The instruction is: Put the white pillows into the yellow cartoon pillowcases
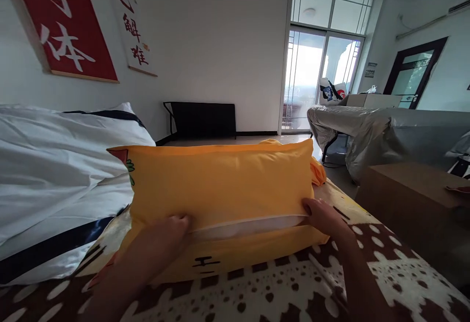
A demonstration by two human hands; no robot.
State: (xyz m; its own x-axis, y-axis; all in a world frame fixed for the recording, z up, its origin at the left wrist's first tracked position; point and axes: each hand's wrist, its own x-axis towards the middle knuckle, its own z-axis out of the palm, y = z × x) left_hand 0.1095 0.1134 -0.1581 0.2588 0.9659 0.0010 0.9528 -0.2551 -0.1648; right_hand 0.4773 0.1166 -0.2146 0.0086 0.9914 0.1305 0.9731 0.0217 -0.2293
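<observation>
A plump orange-yellow pillow point(223, 185) lies before me on the bed, its case open along a slit that faces me. White filling point(249, 226) shows through that slit. With closed fingers, my left hand point(171, 231) grips the case near the slit's left end. My right hand point(321, 214) pinches the case at the right end of the slit, some fingers tucked out of sight. Below the opening, the lower flap carries small black printed marks point(206, 262). Red and green print decorates the pillow's upper left corner.
Under the pillow spreads a brown and cream patterned bed cover point(279, 287). White bedding with dark bands point(66, 175) is heaped at left. Orange cloth point(317, 171) lies behind the pillow. A cardboard box point(411, 204) and a plastic-covered table point(422, 128) stand at right.
</observation>
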